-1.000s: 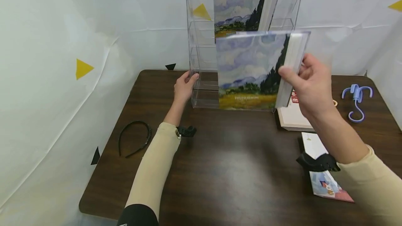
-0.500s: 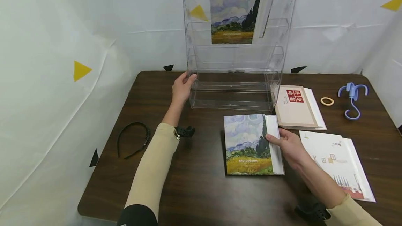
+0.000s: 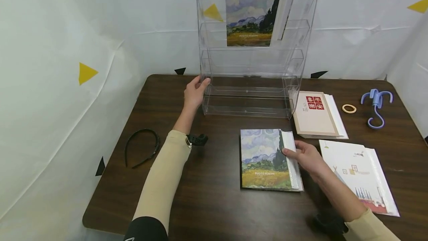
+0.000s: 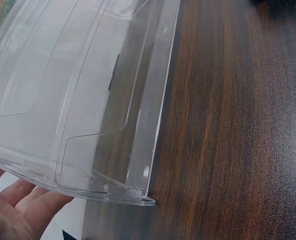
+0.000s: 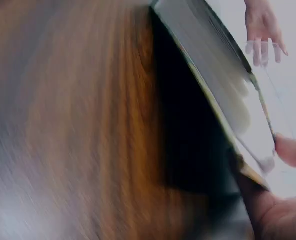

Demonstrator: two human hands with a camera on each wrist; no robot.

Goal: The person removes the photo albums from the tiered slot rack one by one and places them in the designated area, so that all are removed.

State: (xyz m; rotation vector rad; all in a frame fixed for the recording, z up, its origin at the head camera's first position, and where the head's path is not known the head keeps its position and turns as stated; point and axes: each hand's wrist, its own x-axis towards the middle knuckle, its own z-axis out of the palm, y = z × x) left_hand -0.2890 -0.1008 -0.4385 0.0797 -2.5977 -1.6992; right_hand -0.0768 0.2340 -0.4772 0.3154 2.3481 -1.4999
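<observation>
My right hand (image 3: 309,159) grips the right edge of a photo album (image 3: 264,159) with a painted landscape cover, thumb on top and fingers underneath. In the right wrist view the album (image 5: 208,70) appears edge-on with a dark shadow under it; whether it touches the table I cannot tell. My left hand (image 3: 194,94) holds the left side of a clear, tiered plastic rack (image 3: 250,112). In the left wrist view its fingers (image 4: 40,207) lie behind the rack's side panel. A second, matching album (image 3: 250,14) stands in the rack's top tier.
Right of the rack lie a beige book (image 3: 315,118) with red squares and a white illustrated book (image 3: 356,174). Farther right are a small yellow ring (image 3: 349,109) and a blue hook (image 3: 376,103). A black headband (image 3: 142,131) lies at the left of the dark wooden table (image 3: 207,203).
My right hand has lowered the album from in front of the rack to just over or on the table, then slightly nearer to me. My left hand has stayed on the rack.
</observation>
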